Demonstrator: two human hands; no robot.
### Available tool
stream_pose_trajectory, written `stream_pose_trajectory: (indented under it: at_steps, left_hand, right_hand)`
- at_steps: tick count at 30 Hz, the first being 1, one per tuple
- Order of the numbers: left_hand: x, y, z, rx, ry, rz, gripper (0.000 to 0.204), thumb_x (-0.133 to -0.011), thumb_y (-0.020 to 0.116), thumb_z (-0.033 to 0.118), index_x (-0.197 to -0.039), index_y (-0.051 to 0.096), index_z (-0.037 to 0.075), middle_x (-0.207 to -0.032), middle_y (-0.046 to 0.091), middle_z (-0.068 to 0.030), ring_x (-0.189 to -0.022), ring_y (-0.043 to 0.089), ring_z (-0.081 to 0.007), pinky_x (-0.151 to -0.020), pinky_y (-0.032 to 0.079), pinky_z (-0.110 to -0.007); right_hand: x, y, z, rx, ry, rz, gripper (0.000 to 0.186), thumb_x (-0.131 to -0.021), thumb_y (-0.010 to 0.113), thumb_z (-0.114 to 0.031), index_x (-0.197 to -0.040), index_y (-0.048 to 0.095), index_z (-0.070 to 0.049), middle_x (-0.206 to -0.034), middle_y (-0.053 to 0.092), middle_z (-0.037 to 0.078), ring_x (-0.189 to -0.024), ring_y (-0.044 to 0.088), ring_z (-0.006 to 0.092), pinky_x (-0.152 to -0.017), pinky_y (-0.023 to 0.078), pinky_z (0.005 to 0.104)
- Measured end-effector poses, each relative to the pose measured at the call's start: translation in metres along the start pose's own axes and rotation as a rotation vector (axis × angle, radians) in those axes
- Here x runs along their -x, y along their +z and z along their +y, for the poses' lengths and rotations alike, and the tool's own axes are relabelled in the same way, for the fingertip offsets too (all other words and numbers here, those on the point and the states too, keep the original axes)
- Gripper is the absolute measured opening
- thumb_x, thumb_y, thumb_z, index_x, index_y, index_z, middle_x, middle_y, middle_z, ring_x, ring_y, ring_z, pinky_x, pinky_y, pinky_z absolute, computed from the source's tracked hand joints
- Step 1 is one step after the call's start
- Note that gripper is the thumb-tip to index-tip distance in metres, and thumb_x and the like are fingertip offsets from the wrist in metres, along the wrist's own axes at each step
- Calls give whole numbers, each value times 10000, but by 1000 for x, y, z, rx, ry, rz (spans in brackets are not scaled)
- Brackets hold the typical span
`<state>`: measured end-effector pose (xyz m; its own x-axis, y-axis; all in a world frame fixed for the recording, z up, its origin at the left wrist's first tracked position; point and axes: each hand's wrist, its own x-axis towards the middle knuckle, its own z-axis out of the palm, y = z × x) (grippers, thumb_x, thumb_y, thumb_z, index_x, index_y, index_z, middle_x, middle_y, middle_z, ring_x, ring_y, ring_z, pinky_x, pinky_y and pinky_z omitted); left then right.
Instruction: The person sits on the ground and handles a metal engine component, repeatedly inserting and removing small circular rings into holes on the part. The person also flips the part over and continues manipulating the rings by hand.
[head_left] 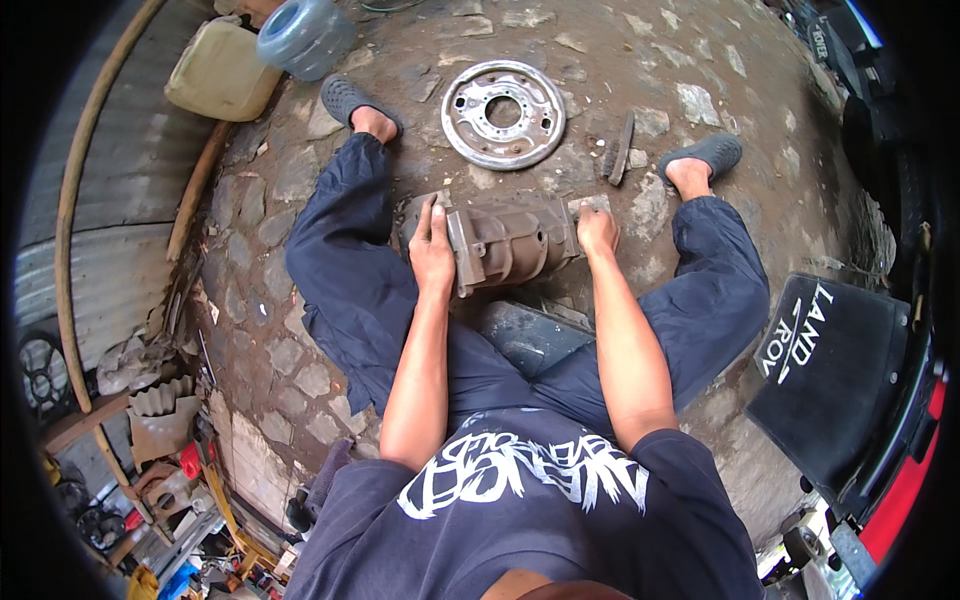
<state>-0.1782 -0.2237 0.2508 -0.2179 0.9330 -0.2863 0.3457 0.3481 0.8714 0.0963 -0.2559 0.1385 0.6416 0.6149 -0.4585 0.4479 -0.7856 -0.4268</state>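
Note:
A brown, ribbed cast metal housing (512, 243), resembling a gearbox case, lies crosswise between my legs. My left hand (432, 255) is wrapped round its left end, fingers over the flange. At the opposite end, my right hand (598, 230) is closed on the right flange, where a greyish flat surface shows beside the knuckles. Both palms and the underside of the housing are hidden. Just below it, between my thighs, is a dark, scuffed box-like piece (530, 335).
A round metal backing plate (503, 115) with a central hole lies ahead on the stone floor. A wire brush (619, 148) rests near my right foot. Plastic jugs (222, 70) stand far left, cluttered shelves (165, 490) lower left. A vehicle's black mudflap (835, 375) hangs at right.

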Motion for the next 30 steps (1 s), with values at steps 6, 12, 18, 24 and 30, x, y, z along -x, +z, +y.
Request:
stream_pose_trajectory:
  at_steps: [6, 12, 18, 24, 30]
  left_hand:
    - [-32, -49, -56, 346, -135, -158, 618, -1131, 433, 551, -1624, 463, 180, -1571, 531, -137, -1385, 557, -261, -1153, 438, -365]
    - [-51, -88, -73, 457, -239, -218, 667, -1123, 382, 594, -1664, 370, 204, -1653, 425, -131, -1461, 483, -296, -1209, 411, -425]
    - [-56, -90, -84, 476, -285, -232, 667, -1121, 401, 583, -1658, 383, 188, -1669, 402, -137, -1493, 444, -304, -1219, 390, -431]
    - [-69, -72, -83, 665, -210, -262, 553, -1139, 476, 458, -1569, 542, 118, -1569, 531, -82, -1418, 497, -216, -1209, 351, -350]
    - [-58, -48, -51, 573, -113, -444, 575, -1126, 496, 474, -1551, 549, 91, -1508, 561, -84, -1375, 520, -215, -1181, 396, -367]
  right_hand:
    - [-28, 53, -25, -947, 27, -499, 438, -1072, 546, -482, -1196, 761, -120, -1357, 726, 96, -1234, 655, 305, -1102, 454, 386]
    - [-40, 136, -58, -1191, -100, -714, 397, -1095, 564, -420, -1157, 741, -70, -1159, 765, 93, -1033, 711, 166, -946, 532, 289]
    - [-34, 142, -53, -1471, -94, -860, 348, -1092, 559, -384, -1096, 734, -84, -858, 729, 33, -718, 688, 133, -660, 543, 271]
    - [-40, 129, -43, -1427, 5, -623, 357, -1085, 556, -384, -1070, 726, -70, -838, 707, 25, -717, 663, 125, -657, 527, 268]
    - [-25, 66, -8, -1554, -163, -534, 368, -1083, 545, -389, -1014, 706, -66, -791, 681, 64, -693, 637, 164, -672, 531, 284]
